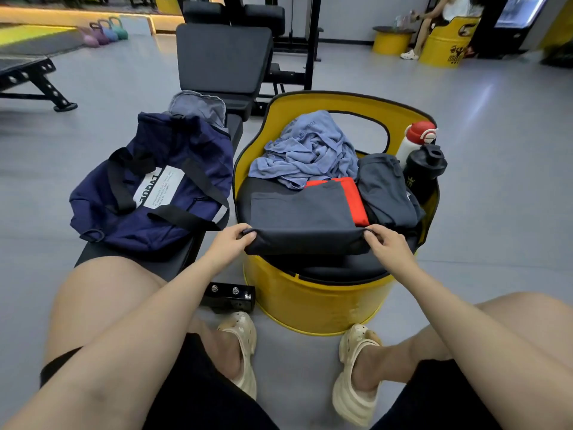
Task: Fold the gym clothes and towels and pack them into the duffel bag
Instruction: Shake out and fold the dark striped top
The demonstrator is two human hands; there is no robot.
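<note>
A dark grey garment (300, 212) lies flat on the black seat of a yellow barrel chair (316, 302). My left hand (231, 243) pinches its near left corner and my right hand (387, 243) pinches its near right corner. Under it shows a red garment (356, 200). Behind lies a crumpled light blue towel (307, 150), and to the right a rolled grey garment (387, 190). The navy duffel bag (155, 187) rests on a black bench to the left, its far end unzipped.
A white bottle with a red cap (417, 138) and a black shaker bottle (424, 169) stand at the chair's right rim. A black weight bench (223, 60) stands behind. Kettlebells (105, 32) sit far left. A person sits far right on a yellow barrel.
</note>
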